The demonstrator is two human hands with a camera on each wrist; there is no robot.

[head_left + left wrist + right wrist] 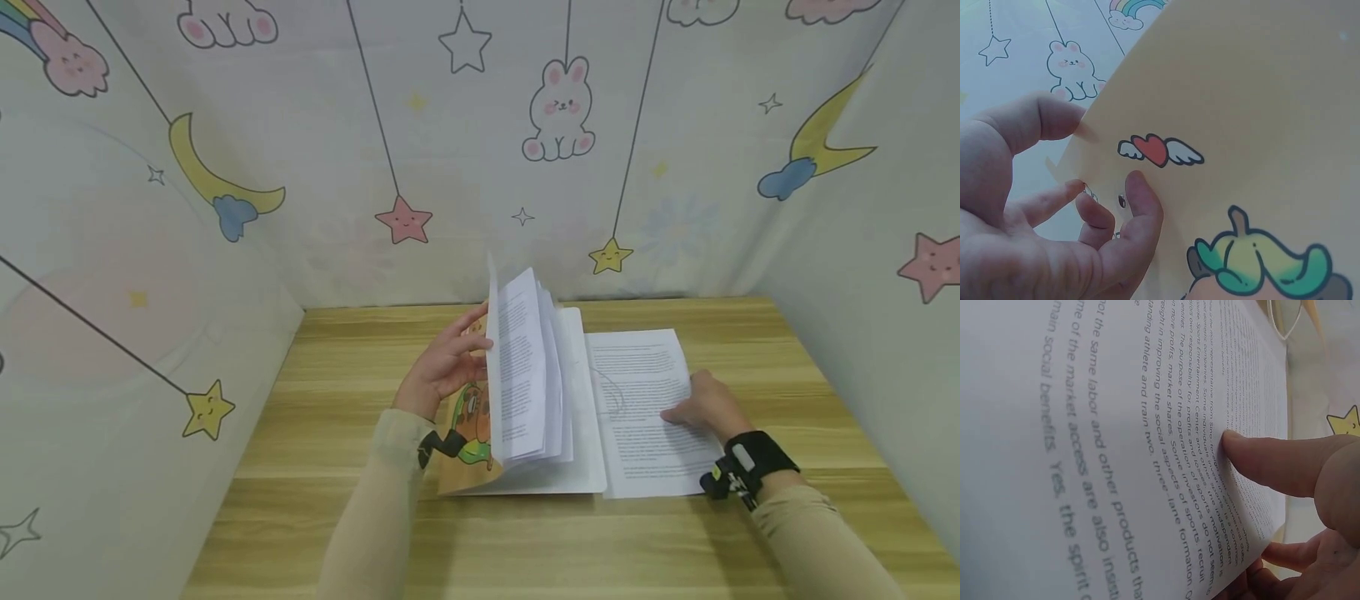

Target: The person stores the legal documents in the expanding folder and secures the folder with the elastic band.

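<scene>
In the head view, a tan folder with cartoon drawings lies partly opened, its cover raised on the left. My left hand grips the raised cover at its edge. The left wrist view shows a winged red heart on the cover, close to the fingertips. Several printed pages stand fanned inside the folder. Right of the folder lies a printed sheet. My right hand pinches its right edge, thumb on top and the other fingers below, as the right wrist view shows.
A wood-grain table lies under everything. White curtains with moons, stars and rabbits stand at the back and both sides. A thin cord loop shows over the sheet's left part. Both wrists wear black camera straps.
</scene>
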